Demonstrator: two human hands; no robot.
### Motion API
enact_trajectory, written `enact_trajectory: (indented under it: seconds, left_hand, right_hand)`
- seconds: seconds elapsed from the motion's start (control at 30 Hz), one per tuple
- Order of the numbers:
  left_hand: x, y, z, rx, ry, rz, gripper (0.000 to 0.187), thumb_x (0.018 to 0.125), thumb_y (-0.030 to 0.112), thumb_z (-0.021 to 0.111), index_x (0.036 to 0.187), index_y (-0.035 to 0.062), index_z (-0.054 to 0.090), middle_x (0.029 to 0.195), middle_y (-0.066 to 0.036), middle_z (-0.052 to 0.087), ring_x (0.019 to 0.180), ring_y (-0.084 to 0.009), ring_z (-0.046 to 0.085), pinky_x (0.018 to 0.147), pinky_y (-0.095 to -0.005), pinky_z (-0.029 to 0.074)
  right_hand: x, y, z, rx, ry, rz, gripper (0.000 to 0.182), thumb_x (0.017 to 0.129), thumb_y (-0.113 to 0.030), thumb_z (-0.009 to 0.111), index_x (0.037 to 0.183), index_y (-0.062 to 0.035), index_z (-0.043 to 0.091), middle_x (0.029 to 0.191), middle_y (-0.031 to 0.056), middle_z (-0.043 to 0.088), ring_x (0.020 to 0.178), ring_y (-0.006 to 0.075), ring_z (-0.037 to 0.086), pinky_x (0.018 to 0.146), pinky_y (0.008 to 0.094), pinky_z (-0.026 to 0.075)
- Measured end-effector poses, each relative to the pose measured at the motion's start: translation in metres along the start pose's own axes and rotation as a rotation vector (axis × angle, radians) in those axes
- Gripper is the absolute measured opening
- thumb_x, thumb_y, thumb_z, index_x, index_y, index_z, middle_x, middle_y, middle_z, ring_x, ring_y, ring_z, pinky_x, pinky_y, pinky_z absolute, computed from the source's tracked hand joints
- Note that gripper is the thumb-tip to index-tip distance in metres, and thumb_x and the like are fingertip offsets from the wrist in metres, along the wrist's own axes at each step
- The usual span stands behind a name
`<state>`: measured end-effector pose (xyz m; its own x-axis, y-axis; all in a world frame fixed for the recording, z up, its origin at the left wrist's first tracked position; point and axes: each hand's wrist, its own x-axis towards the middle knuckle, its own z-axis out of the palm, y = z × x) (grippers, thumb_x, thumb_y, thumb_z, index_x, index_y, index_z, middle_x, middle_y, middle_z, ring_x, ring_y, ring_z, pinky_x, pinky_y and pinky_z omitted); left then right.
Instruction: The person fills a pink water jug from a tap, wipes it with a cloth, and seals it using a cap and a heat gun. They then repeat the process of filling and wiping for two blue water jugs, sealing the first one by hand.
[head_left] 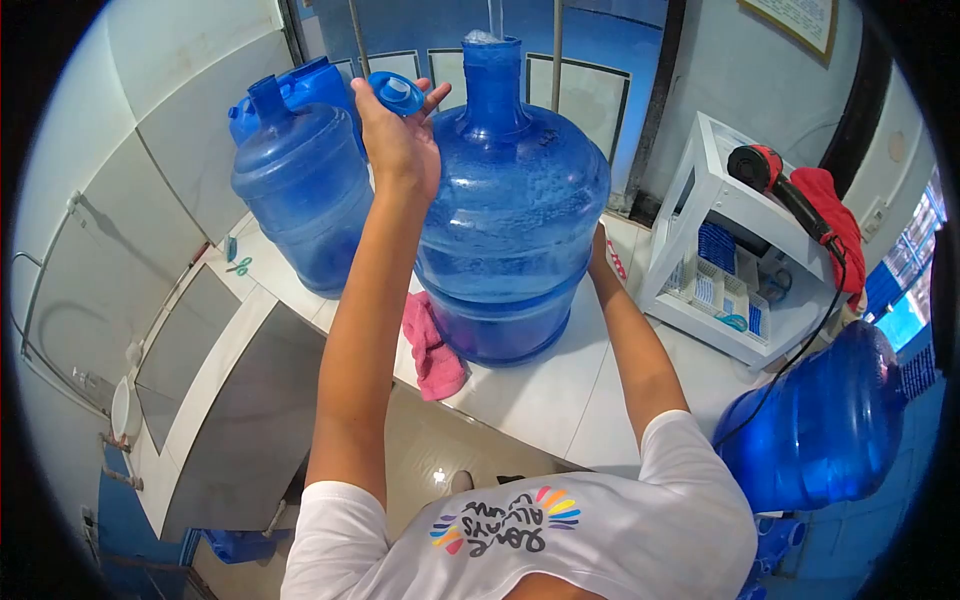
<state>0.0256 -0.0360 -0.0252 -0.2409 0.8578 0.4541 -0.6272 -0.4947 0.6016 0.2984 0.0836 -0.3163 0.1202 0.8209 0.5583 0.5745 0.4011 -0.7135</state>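
Note:
My left hand [402,150] is raised beside the neck of a large blue water jug [512,210], holding a blue jug cap [396,94] between thumb and fingers. The jug stands upright on the white tiled counter [545,408], its mouth uncapped. A clear stream of water [495,16] comes down into the mouth, where froth shows. My right hand [598,243] is at the jug's far right side, its fingers hidden behind the jug. Close to it lies a small red-and-white item [615,262]. A pink cloth [432,350] lies against the jug's base.
Another blue jug [305,195] stands at left, with a blue container [320,88] behind it. Small green scissors [240,266] lie nearby. At right, a white shelf [735,210] carries a red-and-black heat gun [775,180] and a red cloth [830,215]. A tilted jug [815,425] is at lower right.

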Motion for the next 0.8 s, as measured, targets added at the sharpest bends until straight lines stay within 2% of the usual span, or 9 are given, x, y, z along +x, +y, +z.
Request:
enact_trajectory:
  seconds: [0.1, 0.17, 0.27, 0.47, 0.6, 0.67, 0.73, 0.77, 0.8]
  left_hand:
    - [-0.001, 0.001, 0.001, -0.007, 0.021, -0.008, 0.055, 0.094, 0.048, 0.021, 0.116, -0.0005, 0.034, 0.114, -0.022, 0.048, 0.113, -0.0343, 0.049, 0.108, -0.0505, 0.0]
    - [-0.002, 0.001, 0.003, 0.012, 0.026, 0.0, 0.055, 0.095, 0.047, 0.021, 0.118, -0.0012, 0.032, 0.117, -0.023, 0.046, 0.114, -0.0339, 0.049, 0.108, -0.0504, 0.001]
    - [-0.003, 0.001, 0.005, 0.02, 0.037, 0.002, 0.055, 0.095, 0.046, 0.02, 0.121, -0.0021, 0.03, 0.12, -0.025, 0.043, 0.114, -0.0341, 0.048, 0.108, -0.0504, 0.001]
    - [0.0, 0.0, 0.001, 0.014, 0.037, -0.004, 0.051, 0.095, 0.045, 0.027, 0.122, 0.0016, 0.03, 0.12, -0.024, 0.043, 0.114, -0.0341, 0.048, 0.107, -0.0525, 0.003]
    - [0.005, 0.001, 0.0, -0.015, 0.042, -0.033, 0.047, 0.093, 0.046, 0.036, 0.115, 0.0042, 0.035, 0.11, -0.02, 0.047, 0.109, -0.0324, 0.049, 0.105, -0.0541, 0.014]
    - [0.009, 0.001, 0.002, -0.042, 0.046, -0.053, 0.046, 0.092, 0.046, 0.039, 0.112, 0.0048, 0.037, 0.107, -0.018, 0.048, 0.107, -0.0318, 0.05, 0.104, -0.0543, 0.018]
    - [0.015, 0.003, 0.006, -0.003, 0.043, -0.075, 0.043, 0.09, 0.043, 0.048, 0.109, 0.0062, 0.04, 0.102, -0.015, 0.05, 0.1, -0.0286, 0.052, 0.098, -0.0474, 0.033]
    - [0.02, 0.003, 0.009, -0.004, 0.038, -0.077, 0.043, 0.09, 0.043, 0.048, 0.109, 0.0062, 0.04, 0.102, -0.015, 0.05, 0.1, -0.0286, 0.052, 0.098, -0.0474, 0.033]
    - [0.027, 0.003, 0.012, 0.033, -0.02, -0.037, 0.041, 0.089, 0.04, 0.051, 0.108, 0.0062, 0.041, 0.1, -0.013, 0.051, 0.098, -0.0264, 0.054, 0.094, -0.0425, 0.037]
  right_hand:
    - [-0.015, 0.003, 0.001, 0.1, 0.125, -0.056, 0.022, 0.081, -0.021, 0.052, 0.094, -0.004, 0.058, 0.089, 0.0189, 0.062, 0.085, 0.036, 0.06, 0.073, 0.0422, 0.046]
    - [-0.025, 0.003, 0.004, 0.017, 0.148, 0.063, 0.021, 0.081, -0.018, 0.05, 0.096, -0.0043, 0.056, 0.092, 0.0182, 0.061, 0.088, 0.0355, 0.059, 0.075, 0.0419, 0.045]
    - [-0.034, 0.0, 0.008, -0.121, 0.154, 0.078, 0.021, 0.081, -0.02, 0.051, 0.094, -0.004, 0.057, 0.092, 0.0179, 0.061, 0.089, 0.0358, 0.058, 0.076, 0.0428, 0.045]
    - [-0.045, -0.03, -0.004, -0.143, 0.056, 0.184, 0.024, 0.081, -0.022, 0.051, 0.095, -0.0039, 0.058, 0.095, 0.0191, 0.061, 0.09, 0.036, 0.058, 0.077, 0.0431, 0.045]
    - [-0.042, -0.018, -0.005, -0.156, 0.034, 0.149, 0.026, 0.083, -0.023, 0.048, 0.095, -0.0029, 0.059, 0.097, 0.0201, 0.061, 0.091, 0.0364, 0.058, 0.079, 0.043, 0.045]
    - [-0.034, -0.001, -0.003, -0.123, 0.005, 0.211, 0.03, 0.086, -0.023, 0.042, 0.097, -0.0006, 0.059, 0.1, 0.021, 0.06, 0.094, 0.0367, 0.057, 0.082, 0.0422, 0.043]
    - [-0.025, 0.028, -0.002, -0.075, -0.037, 0.201, 0.032, 0.088, -0.023, 0.04, 0.099, 0.0, 0.059, 0.102, 0.0214, 0.06, 0.097, 0.0367, 0.056, 0.084, 0.0416, 0.042]
    - [-0.022, 0.026, -0.005, -0.026, -0.085, 0.189, 0.034, 0.089, -0.023, 0.037, 0.101, 0.0007, 0.059, 0.105, 0.0218, 0.059, 0.1, 0.0366, 0.055, 0.086, 0.041, 0.042]
    - [-0.021, 0.024, -0.008, -0.027, -0.079, 0.19, 0.034, 0.089, -0.023, 0.037, 0.101, 0.0007, 0.059, 0.105, 0.0218, 0.059, 0.1, 0.0366, 0.055, 0.086, 0.041, 0.042]
